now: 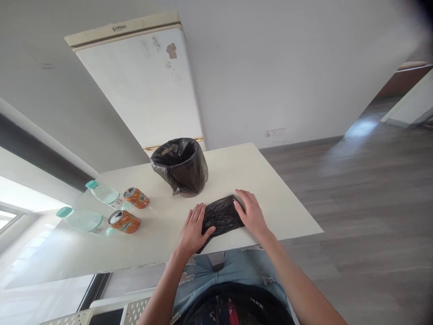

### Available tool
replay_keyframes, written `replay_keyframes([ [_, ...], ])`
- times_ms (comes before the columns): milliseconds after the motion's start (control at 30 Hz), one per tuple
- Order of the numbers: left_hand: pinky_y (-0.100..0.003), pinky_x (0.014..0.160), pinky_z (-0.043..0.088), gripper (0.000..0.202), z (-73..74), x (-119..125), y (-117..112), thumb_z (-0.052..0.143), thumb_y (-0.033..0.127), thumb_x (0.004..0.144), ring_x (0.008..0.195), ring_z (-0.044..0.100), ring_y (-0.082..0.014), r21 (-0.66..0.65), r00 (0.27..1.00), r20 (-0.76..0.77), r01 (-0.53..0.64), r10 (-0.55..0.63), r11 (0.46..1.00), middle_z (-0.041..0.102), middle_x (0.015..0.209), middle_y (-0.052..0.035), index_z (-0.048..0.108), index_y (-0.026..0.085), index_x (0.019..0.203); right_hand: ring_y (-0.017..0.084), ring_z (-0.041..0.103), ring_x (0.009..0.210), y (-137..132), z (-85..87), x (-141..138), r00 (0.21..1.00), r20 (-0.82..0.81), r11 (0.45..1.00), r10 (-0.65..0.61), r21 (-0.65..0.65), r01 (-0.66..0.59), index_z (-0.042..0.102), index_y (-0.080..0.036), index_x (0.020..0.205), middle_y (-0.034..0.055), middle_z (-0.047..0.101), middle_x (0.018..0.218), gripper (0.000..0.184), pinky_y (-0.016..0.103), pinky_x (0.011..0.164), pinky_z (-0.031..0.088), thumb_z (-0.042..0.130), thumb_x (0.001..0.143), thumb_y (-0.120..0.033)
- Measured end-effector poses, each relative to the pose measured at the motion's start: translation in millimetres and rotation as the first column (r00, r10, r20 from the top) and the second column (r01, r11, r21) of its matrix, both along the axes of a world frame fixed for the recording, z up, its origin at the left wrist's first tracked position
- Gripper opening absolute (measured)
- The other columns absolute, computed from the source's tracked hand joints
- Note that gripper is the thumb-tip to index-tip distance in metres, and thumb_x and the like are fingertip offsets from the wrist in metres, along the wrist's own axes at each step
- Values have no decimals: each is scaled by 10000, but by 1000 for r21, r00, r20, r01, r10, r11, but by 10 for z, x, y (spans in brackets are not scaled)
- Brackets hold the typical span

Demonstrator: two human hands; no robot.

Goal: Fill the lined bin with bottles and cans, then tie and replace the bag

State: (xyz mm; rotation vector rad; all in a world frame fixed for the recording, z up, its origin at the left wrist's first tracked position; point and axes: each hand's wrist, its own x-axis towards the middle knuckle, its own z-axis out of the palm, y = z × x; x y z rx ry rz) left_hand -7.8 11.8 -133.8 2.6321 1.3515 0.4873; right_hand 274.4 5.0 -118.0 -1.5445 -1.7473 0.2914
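Note:
A black plastic bag (221,215), folded into a flat crinkled strip, lies on the white table (287,216) near its front edge. My left hand (194,231) rests flat on the left end of the bag, fingers stretched out and thumb apart. At the other end, my right hand (251,213) touches the bag's edge with its fingers extended and slightly bent. Just beyond the bag stands a bin (189,176) lined with another black plastic bag, its mouth open.
Two orange drink cans (126,221) stand left on the table. Beside them are two clear plastic bottles (83,220) with teal caps. A white fridge (142,85) is against the wall behind the table. A white perforated basket (131,311) sits below the front edge.

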Motion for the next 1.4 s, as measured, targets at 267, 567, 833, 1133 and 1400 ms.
replay_keyframes([
  [267, -515, 1128, 461, 371, 253, 32, -341, 637, 381, 999, 1362, 562, -317, 61, 993, 111, 27, -34, 998, 619, 1428, -132, 628, 249, 1345, 275, 684, 1118, -217, 120, 334, 969, -12, 959, 248, -140, -247, 703, -270, 1204, 86, 732, 1212, 293, 468, 972, 582, 513, 1052, -433],
  [567, -492, 1129, 513, 596, 316, -305, -602, 711, 254, 914, 1340, 599, -297, -105, 978, -1, 207, -208, 973, 631, 1456, -101, 549, 294, 1486, 331, 591, 1309, -728, 49, 320, 842, 275, 886, 464, -165, -434, 596, -263, 1482, 110, 654, 1440, 579, 552, 1107, 477, 693, 960, -495],
  [833, -362, 1025, 576, 455, 340, -372, -499, 460, 47, 881, 1160, 702, -207, -205, 963, 259, 132, -76, 970, 735, 1248, -56, 723, 278, 1172, 339, 496, 1435, -757, 42, 312, 850, 209, 875, 483, -142, -463, 749, -263, 1225, 103, 592, 1513, 285, 560, 1182, 391, 710, 957, -352],
  [1133, -291, 780, 555, 188, 316, -131, -221, 562, 344, 984, 823, 716, -197, -289, 874, 372, -212, 313, 934, 752, 892, -22, 704, 222, 995, 285, 671, 1089, -574, 88, 213, 943, -93, 910, 321, -247, -334, 705, -250, 1186, 94, 734, 1161, 387, 475, 970, 544, 469, 1067, -533],
  [1400, -386, 895, 568, 193, 277, -18, 43, 564, 253, 940, 1045, 672, -251, -138, 890, 360, -246, 280, 959, 693, 1102, -77, 650, 234, 1111, 300, 644, 994, -335, -53, -98, 993, -115, 991, 23, -131, -38, 581, -246, 900, 113, 616, 1032, 148, 462, 846, 594, 538, 982, -362],
])
